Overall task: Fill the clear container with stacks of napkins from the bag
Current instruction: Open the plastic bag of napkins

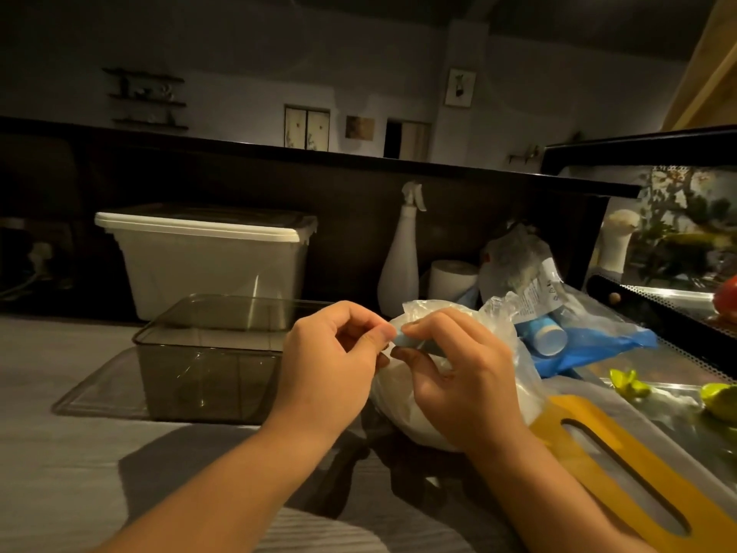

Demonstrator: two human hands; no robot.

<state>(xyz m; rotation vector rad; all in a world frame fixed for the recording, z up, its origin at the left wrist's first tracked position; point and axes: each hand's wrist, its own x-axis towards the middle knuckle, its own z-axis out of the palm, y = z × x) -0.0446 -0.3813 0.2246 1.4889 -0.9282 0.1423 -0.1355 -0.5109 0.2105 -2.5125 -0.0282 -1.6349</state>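
A clear smoky container stands open on the counter, left of centre, with nothing visible inside. To its right lies a clear plastic bag bulging with white napkins. My left hand and my right hand meet above the bag's top. Both pinch the bag's bunched neck, where a small pale blue piece shows between the fingertips. The lower part of the bag is hidden behind my right hand.
A large lidded white tub stands behind the container. A white spray bottle, a paper roll and blue plastic packs crowd the back right. A yellow slotted lid lies at right, beside a glass display case.
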